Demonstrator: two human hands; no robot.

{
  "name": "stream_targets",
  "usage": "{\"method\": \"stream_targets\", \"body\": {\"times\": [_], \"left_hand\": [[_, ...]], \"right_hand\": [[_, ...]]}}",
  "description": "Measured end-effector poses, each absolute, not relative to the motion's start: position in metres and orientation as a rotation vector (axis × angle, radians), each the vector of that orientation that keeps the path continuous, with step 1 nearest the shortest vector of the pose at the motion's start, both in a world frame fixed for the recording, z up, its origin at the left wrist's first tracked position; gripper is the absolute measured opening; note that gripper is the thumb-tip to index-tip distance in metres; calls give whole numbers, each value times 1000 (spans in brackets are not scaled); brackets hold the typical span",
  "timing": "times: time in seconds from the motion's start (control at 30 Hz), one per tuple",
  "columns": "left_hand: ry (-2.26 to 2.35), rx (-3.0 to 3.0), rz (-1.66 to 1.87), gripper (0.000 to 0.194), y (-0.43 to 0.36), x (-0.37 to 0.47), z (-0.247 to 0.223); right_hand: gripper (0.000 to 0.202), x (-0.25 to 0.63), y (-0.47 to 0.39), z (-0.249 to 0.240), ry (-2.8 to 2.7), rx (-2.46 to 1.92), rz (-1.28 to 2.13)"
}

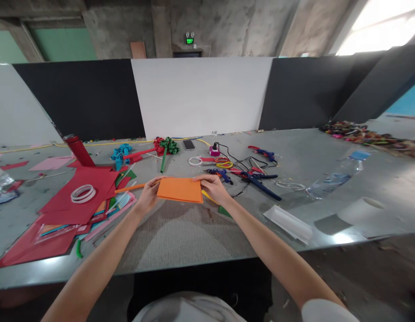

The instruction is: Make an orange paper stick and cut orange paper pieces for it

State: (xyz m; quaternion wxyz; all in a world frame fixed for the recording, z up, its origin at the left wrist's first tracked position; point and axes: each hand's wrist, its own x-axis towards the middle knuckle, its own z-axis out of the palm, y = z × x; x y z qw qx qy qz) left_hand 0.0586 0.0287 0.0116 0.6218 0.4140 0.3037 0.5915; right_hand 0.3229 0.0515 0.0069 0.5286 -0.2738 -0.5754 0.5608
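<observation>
An orange sheet of paper (pixel 179 189), folded into layers, is held up above the table in front of me. My left hand (pixel 151 193) grips its left edge, with the thumb along the top corner. At its upper right corner, my right hand (pixel 212 187) pinches the paper between thumb and fingers. Behind the paper, an orange paper strip (pixel 129 188) reaches toward my left hand. A piece of green paper (pixel 224 211) lies under my right wrist. Beyond my hands are green paper curls on a rolled green stem (pixel 164 158) and a blue glue gun (pixel 220 175).
Red paper sheets (pixel 64 197) with white tape rolls (pixel 83 193) cover the left side, near a red bottle (pixel 79 151). Dark-blue-handled pliers (pixel 261 183), cords and a purple power adapter (pixel 214 150) lie right of centre. A water bottle (pixel 337 179) and a white roll (pixel 361 210) are farther right.
</observation>
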Motion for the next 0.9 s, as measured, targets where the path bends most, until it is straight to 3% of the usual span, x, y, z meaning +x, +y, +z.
{"method": "stream_targets", "body": {"times": [0.17,0.3,0.9], "left_hand": [[674,789,1426,22,34,62,9],[642,845,1329,38,26,71,14],[872,1043,1500,33,28,81,-8]], "right_hand": [[19,316,53,-1,-1257,-695,1072],[23,312,54,-8,-1151,-790,819],[22,301,31,-5,-1554,-749,796]]}}
